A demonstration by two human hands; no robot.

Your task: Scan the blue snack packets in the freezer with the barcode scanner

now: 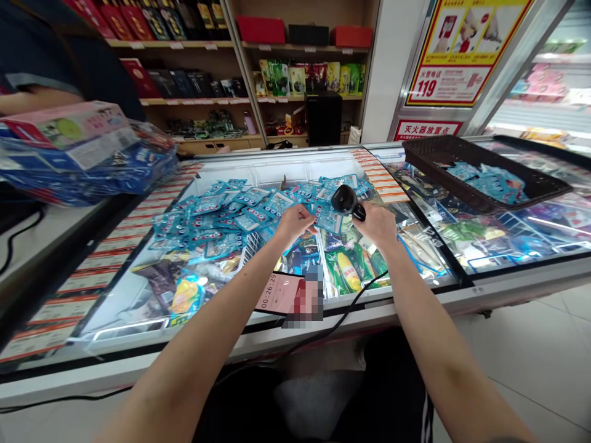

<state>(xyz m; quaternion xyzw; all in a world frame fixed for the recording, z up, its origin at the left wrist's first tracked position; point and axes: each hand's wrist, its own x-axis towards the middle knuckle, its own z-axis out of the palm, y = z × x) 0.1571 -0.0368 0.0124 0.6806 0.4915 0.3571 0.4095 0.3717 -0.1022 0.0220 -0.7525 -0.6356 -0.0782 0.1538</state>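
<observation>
My right hand (379,226) is wrapped round the handle of a black handheld barcode scanner (345,200), its head pointing left over the freezer's glass top. From it a black cable (353,304) trails down past the front edge. Fingers pinched, my left hand (293,225) grips the edge of a small blue packet (329,220) beneath the scanner. A spread heap of similar blue packets (221,212) covers the glass left of and behind my hands. Below my left wrist lies a phone (277,294) with a timer on its screen, partly blurred out.
A dark brown basket (443,184) with several blue packets stands on the glass at right. At left, boxes in blue plastic (87,166) sit beside a person in dark clothing (41,61). Frozen goods show through the glass. Stocked shelves (184,101) line the back.
</observation>
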